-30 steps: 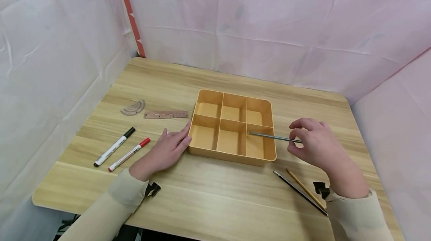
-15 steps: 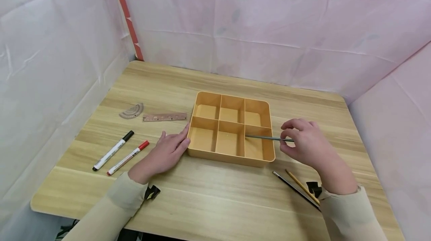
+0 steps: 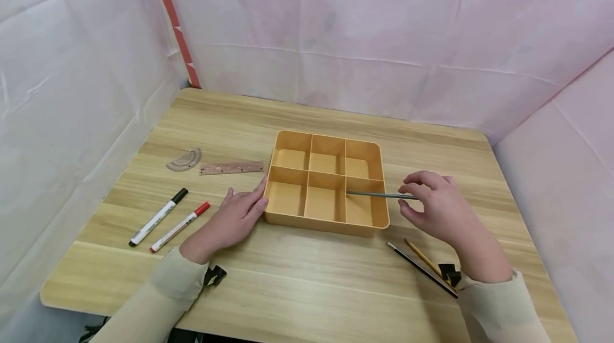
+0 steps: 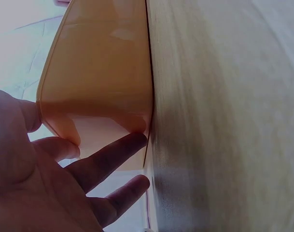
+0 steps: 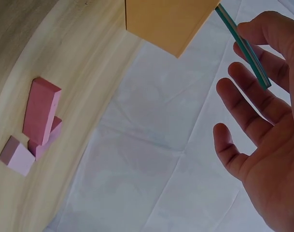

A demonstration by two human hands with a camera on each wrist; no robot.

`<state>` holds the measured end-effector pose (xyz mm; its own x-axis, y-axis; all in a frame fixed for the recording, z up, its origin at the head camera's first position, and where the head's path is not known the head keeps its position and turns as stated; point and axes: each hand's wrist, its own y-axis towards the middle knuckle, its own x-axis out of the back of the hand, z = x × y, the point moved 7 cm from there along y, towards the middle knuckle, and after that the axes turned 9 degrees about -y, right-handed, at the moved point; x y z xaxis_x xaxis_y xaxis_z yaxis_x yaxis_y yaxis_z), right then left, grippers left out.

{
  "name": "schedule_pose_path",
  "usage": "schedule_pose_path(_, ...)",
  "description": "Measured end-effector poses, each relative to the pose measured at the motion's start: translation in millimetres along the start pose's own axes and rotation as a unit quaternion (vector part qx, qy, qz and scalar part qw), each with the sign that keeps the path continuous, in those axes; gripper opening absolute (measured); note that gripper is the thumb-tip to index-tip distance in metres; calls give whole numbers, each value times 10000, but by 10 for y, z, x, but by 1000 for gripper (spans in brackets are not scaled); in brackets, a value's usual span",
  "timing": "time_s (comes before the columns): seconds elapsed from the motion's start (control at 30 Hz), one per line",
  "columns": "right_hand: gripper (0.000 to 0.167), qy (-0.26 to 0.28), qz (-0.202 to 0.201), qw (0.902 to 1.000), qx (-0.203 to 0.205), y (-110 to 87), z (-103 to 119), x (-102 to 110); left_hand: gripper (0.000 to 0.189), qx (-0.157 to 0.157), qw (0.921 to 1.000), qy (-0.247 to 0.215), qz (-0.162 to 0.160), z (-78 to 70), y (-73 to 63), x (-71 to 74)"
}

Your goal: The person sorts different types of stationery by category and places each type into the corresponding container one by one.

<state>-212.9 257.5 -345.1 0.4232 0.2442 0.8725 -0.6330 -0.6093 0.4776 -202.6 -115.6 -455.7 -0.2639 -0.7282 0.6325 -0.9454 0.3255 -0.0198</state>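
Note:
A yellow-orange divided tray [image 3: 316, 225] lies on the table. My left hand [image 3: 230, 220] rests its fingertips against the tray's left wall; in the left wrist view, outstretched fingers [image 4: 105, 159] touch around one corner. Over the front right compartment, my right hand [image 3: 438, 210] holds a green pencil [image 3: 371, 194] near its right end, between thumb and fingers. The pencil lies almost level, its other end at the divider beside the front middle compartment. In the right wrist view, the thumb [image 5: 262, 31] is against the pencil [image 5: 253, 63], while the other fingers are spread.
Left of the tray are a protractor [image 3: 184, 160], a short ruler [image 3: 230, 168], a black-capped marker [image 3: 158, 217] and a red-capped marker [image 3: 179, 227]. A black pencil [image 3: 419, 268] and a yellow pencil [image 3: 422, 255] lie by the right sleeve. Pink blocks [image 5: 42, 108] show in the right wrist view.
My right hand has moved left with the green pencil, bringing its far end to the compartment divider. Most recently its thumb and index finger have spread slightly. My left hand stays against the tray.

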Motion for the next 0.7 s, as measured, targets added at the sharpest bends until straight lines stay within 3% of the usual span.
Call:
schedule_pose_path(0.1, 20, 71, -205, 9997, -55, -54, -21, 50, 60, 19, 10000, 9, -17, 14, 0, -4)
schedule_pose_path(0.3, 54, 83, -586, 9978, -296, -232, -59, 216, 61, 27, 10000, 7, 3, 28, 7, -19)
schedule_pose_path(0.47, 57, -43, -474, 9971, -588, -423, -105, 302, 60, 12, 10000, 31, 17, 27, 3, -10)
schedule_pose_path(0.7, 58, -148, -678, 9948, -745, -671, -161, 331, 59, -34, 10000, 6, -10, 10, 4, 10)
